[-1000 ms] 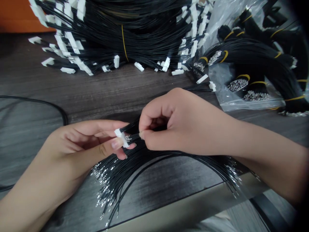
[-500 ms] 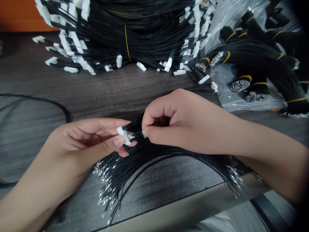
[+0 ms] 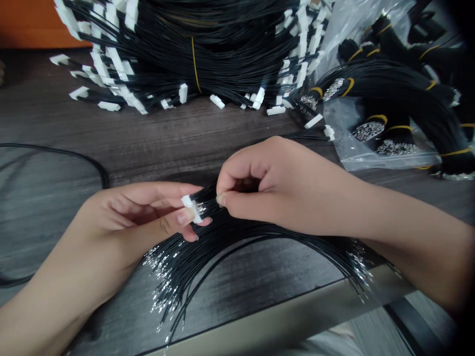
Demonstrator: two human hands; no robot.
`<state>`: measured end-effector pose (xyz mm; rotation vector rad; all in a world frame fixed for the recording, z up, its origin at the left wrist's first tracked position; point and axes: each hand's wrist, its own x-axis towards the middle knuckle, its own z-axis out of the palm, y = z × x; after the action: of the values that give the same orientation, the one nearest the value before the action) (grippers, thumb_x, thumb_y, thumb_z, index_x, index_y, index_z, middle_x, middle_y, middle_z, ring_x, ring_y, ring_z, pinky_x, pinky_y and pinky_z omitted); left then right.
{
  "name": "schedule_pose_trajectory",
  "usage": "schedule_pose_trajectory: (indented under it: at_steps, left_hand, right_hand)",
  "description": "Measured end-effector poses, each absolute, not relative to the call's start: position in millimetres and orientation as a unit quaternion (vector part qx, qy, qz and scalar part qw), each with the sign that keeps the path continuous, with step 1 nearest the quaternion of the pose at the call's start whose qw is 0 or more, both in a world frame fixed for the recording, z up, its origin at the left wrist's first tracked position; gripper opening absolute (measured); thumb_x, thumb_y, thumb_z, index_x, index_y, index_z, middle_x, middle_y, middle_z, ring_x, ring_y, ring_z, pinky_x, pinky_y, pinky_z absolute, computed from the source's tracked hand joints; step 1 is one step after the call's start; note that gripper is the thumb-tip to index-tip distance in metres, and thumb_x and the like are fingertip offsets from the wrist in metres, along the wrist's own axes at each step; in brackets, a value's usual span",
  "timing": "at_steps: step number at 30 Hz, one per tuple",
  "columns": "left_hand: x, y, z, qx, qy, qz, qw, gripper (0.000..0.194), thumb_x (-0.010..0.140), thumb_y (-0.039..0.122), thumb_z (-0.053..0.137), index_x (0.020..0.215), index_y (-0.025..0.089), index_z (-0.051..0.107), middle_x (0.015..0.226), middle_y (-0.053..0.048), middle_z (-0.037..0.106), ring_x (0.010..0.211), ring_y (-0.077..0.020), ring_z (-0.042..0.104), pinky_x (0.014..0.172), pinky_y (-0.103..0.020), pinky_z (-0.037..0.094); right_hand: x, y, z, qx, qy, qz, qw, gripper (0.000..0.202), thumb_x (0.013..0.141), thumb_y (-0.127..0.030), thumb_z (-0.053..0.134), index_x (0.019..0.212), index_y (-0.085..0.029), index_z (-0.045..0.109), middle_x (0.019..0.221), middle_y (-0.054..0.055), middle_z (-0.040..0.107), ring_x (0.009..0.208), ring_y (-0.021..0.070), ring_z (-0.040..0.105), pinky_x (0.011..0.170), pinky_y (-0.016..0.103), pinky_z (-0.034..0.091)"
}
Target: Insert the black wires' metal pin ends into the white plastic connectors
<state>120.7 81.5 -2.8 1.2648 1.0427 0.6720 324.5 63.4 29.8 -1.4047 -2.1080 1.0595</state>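
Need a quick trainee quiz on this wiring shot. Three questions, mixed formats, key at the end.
1. Fill in: the left hand holds a white ____ between thumb and fingers.
2. Pick one: what colour is the band across the large wire bundle at the top?
A) red
B) yellow
C) green
3. True or false: the right hand is gripping a plastic bag.

Key:
1. connector
2. B
3. False; it pinches thin black wires close to the connector.
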Motion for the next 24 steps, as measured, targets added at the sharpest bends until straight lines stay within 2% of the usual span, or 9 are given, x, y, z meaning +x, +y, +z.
schedule_pose_trajectory:
  at_steps: [8,24]
  left_hand:
    - [116.7,82.3,-2.7,0.547,0.457,0.275,0.645,0.018,0.066,0.020,0.076,0.083,0.027,0.076,0.063,0.001,0.073,0.049,-0.0082,0.064,0.052,-0.011,0.053]
    - [117.9,81.7,-4.4,0.539,0.459,0.279,0.649,0.018,0.067,0.021,0.075,0.083,0.030,0.075,0.060,0.005,0.071,0.049,-0.0069,0.064,0.053,-0.011,0.052]
  right_hand:
    - [322.3,64.6,28.5,-0.502,-0.757,0.361,0.209,0.014,0.070,-0.009,0.059,0.057,-0.015,0.059,0.052,-0.009,0.053,0.049,0.0009,0.043,0.048,0.019,0.032]
    - [320.0,63.8,23.1,-0.507,-0.743,0.378,0.221,0.011,0.070,-0.011,0.060,0.059,-0.014,0.062,0.052,-0.009,0.055,0.049,0.0011,0.046,0.045,0.016,0.031]
